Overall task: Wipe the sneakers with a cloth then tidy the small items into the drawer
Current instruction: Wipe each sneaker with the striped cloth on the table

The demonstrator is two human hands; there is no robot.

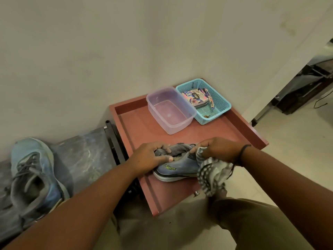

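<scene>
Seemingly mid-wipe in the head view, the left hand [150, 156] grips the sneaker [177, 167] lying in the open drawer [137, 127], while the right hand [219, 150] clutches the cloth [212, 175]; brace the collar firmly and wipe along the upper.

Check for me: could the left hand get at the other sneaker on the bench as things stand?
Probably yes. The second sneaker lies uncovered on the bench beside the left arm, but the left hand would first have to let go of the sneaker it grips.
</scene>
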